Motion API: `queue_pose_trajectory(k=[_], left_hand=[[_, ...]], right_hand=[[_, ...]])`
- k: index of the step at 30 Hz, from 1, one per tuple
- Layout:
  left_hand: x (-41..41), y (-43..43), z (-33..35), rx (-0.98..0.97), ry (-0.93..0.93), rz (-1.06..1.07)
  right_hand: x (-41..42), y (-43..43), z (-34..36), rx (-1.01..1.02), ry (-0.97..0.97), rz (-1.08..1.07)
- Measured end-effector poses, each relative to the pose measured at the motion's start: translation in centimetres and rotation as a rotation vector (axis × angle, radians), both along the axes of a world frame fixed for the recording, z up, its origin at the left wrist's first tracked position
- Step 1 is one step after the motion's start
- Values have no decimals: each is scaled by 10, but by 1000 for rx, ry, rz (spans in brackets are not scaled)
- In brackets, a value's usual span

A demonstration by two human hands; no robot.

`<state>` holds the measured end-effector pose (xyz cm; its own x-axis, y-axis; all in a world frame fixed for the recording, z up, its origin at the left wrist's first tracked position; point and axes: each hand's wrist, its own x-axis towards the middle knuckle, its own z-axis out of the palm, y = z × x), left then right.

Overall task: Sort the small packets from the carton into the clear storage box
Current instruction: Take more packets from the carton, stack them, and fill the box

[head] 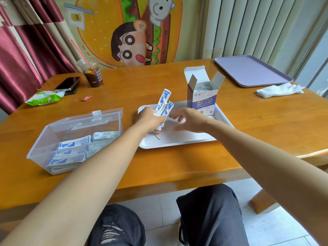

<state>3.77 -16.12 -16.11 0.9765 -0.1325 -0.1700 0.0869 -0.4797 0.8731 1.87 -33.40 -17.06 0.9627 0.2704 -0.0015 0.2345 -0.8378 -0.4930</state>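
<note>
Over the white tray [186, 139] at the centre of the frame, my left hand [150, 121] is curled tight around a bundle of packets [164, 105]. It grips them low, so their blue-and-white ends stand up and fan out above my knuckles. I hold them upright like this, I judge, so the loose ends can be squared into one neat stack. My right hand [189, 119] hovers just beside them with fingers spread and relaxed, holding nothing, placed to tap or steady the bundle. Behind it, at the tray's far right corner, the carton [202, 102] stands upright with its flaps open, its mouth facing up for easy reaching. Something pale shows inside, so it is probably not empty. At the left of the frame the clear storage box [40, 139] sits on the counter [159, 166] near my left arm, lid tipped back. Stacked packets [71, 151] already lie flat in rows inside. The tray likely catches any strays.
</note>
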Motion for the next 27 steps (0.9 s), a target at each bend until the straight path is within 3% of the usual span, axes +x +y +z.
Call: queue_pose_trajectory(k=[10, 18, 27], left_hand=[[-3, 3, -3, -114, 78, 12], [-1, 6, -4, -196, 139, 65], [-5, 6, -2, -326, 142, 90]], right_hand=[[-3, 11, 1, -124, -64, 82], [0, 18, 11, -85, 200, -114], [-8, 17, 19, -106, 265, -208]])
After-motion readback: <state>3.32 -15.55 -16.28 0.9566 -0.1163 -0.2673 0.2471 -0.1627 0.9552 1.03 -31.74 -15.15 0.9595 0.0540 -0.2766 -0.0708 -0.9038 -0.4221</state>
